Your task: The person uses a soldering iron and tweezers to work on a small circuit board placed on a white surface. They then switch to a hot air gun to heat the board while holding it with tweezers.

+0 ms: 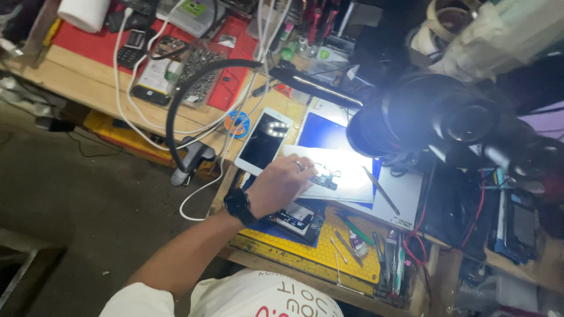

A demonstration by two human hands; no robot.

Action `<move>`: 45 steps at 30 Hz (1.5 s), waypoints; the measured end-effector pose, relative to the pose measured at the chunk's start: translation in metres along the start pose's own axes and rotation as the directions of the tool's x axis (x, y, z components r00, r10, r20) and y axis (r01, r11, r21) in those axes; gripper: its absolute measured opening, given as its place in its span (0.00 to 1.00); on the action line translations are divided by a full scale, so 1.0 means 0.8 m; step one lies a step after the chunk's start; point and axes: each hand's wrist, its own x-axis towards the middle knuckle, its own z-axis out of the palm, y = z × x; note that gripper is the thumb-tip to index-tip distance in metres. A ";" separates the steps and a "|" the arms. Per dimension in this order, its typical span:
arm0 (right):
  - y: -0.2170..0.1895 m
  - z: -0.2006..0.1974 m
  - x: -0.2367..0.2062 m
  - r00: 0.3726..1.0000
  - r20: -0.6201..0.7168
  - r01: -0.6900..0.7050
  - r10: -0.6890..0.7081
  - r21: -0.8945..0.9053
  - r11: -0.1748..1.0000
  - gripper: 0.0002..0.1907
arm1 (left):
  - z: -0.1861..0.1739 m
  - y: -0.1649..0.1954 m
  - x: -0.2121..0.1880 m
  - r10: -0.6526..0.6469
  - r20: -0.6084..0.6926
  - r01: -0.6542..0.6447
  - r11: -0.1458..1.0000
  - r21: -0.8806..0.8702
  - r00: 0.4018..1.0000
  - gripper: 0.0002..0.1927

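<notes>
Left hand (pixel 281 185): bare, one arm in view, forearm uncovered to the short sleeve. Wrist: black watch (pixel 239 206) with dark round face and black strap. One of the fingers (pixel 300 166): silver-coloured ring. Torso: off-white short-sleeved T-shirt (pixel 258 296), printed lettering on the chest in dark grey, with a small red mark beside it

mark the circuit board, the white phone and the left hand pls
circuit board (pixel 326 179): head view, on the dark middle of the board under the lamp light.
white phone (pixel 262 142): head view, on its dark screen.
left hand (pixel 281 185): head view, on the back of the hand.
</notes>
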 end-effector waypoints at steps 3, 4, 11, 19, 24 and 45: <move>-0.025 -0.013 -0.002 0.980 0.119 0.168 -0.158 -0.072 0.983 0.07 | 0.012 -0.008 0.034 0.030 0.046 -0.027 0.998 -0.051 0.998 0.20; -0.039 -0.018 -0.011 0.944 0.159 0.303 -0.290 -0.068 0.950 0.07 | 0.016 -0.009 0.040 0.018 0.091 -0.014 0.999 -0.047 0.996 0.20; -0.275 0.032 -0.005 0.424 -0.256 0.837 -0.869 -0.257 0.484 0.11 | 0.032 -0.004 0.071 -0.002 0.194 0.009 0.999 -0.037 0.981 0.19; -0.403 0.022 0.048 0.323 -0.337 0.911 -0.884 -0.142 0.387 0.10 | 0.047 -0.001 0.088 -0.206 0.138 0.245 0.885 -0.396 0.969 0.11; -0.403 0.038 0.088 0.615 -0.385 0.741 -0.688 -0.015 0.671 0.07 | 0.067 -0.014 0.093 -0.333 0.118 0.347 0.802 -0.486 0.935 0.17; -0.398 0.044 0.082 0.497 -0.404 0.776 -0.768 -0.189 0.601 0.08 | 0.070 -0.001 0.105 -0.213 0.125 0.229 0.965 -0.125 0.969 0.34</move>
